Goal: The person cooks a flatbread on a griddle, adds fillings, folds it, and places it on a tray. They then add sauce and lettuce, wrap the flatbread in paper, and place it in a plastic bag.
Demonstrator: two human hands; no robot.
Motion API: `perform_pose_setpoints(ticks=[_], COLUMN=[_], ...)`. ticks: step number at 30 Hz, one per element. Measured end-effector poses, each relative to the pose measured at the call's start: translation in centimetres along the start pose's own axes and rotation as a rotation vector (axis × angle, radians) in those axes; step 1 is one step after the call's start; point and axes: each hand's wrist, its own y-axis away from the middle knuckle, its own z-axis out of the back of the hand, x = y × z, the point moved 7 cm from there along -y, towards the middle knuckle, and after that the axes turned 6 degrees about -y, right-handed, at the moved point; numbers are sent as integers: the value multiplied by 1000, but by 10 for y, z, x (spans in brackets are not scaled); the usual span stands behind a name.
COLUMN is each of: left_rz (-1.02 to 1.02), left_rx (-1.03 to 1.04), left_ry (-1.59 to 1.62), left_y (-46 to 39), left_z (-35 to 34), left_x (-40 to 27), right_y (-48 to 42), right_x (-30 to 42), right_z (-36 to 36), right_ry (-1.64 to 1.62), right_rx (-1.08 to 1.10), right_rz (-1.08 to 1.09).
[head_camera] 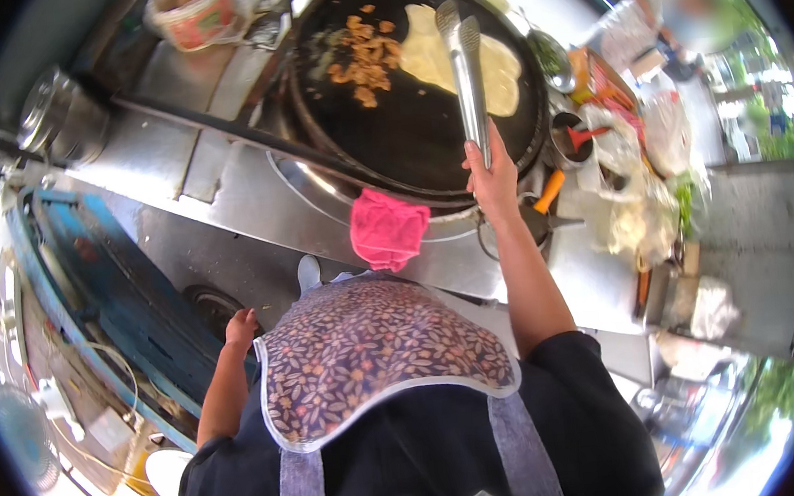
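My right hand (494,179) grips the handle end of metal tongs (470,93), held over the right side of a large round black griddle (388,146). The tongs' two serrated tips overlap a pale flat sheet of dough or batter (422,51); I cannot tell whether they touch it. Small browned pieces of food, perhaps meat (370,62), lie in a loose heap left of the sheet. My left hand (241,329) hangs low at my side, beside the floral apron (384,348). Nothing shows in it, and its fingers are too small to read clearly.
A pink cloth (388,227) drapes at the griddle's near edge. Right of it are an orange handle (550,192), a pot with a red utensil (575,137) and plastic bags (667,132). A lidded metal canister (63,118) stands left. Another person (688,17) is at far right.
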Motion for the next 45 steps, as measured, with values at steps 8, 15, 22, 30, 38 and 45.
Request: perform_pose_setpoints(ticks=[8, 15, 22, 30, 38, 45], left_rz=[-29, -132, -231, -133, 99, 6], left_rx=[40, -22, 69, 31, -50, 56], left_ry=[-2, -341, -82, -415, -328, -187], left_y=[-71, -19, -16, 17, 55, 31], left_z=[19, 45, 7, 10, 28, -15], left_x=[125, -63, -127, -69, -19, -30], right_y=[131, 171, 40, -37, -19, 7], right_x=[-164, -236, -201, -202, -186, -91], right_z=[191, 274, 229, 181, 261, 279], right_ry=[-24, 831, 1096, 1557, 1664, 1467], right_rx=[-912, -753, -262, 193, -56, -147], right_rz=[-289, -911, -91, 288, 326, 97])
